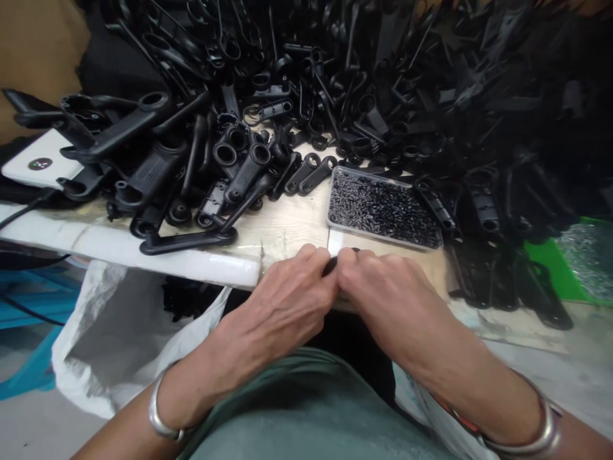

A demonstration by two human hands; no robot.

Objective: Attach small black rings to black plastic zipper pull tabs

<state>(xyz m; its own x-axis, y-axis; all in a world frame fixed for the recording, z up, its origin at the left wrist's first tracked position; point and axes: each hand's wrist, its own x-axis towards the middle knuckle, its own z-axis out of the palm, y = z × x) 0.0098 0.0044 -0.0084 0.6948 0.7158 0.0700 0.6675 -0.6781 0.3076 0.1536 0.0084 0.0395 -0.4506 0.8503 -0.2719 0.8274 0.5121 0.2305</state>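
Observation:
My left hand [295,289] and my right hand [383,281] meet at the table's front edge, fingers curled closed. Between them a dark sliver of a black plastic part [330,266] shows; the hands hide most of it, so its full shape cannot be made out. Just beyond my right hand lies a clear shallow tray [336,225] full of small dark metal pieces. Two black plastic arms with ring ends [309,174] rest left of that tray. To the left, closer to the edge, lies a long black handle-like piece [189,241].
A large heap of black plastic arms [258,153] covers the back of the table. At the right are flat black parts [483,275] and a green tray [550,262] with shiny small pieces. A white box [36,160] stands left; an open white sack [96,338] hangs below the edge.

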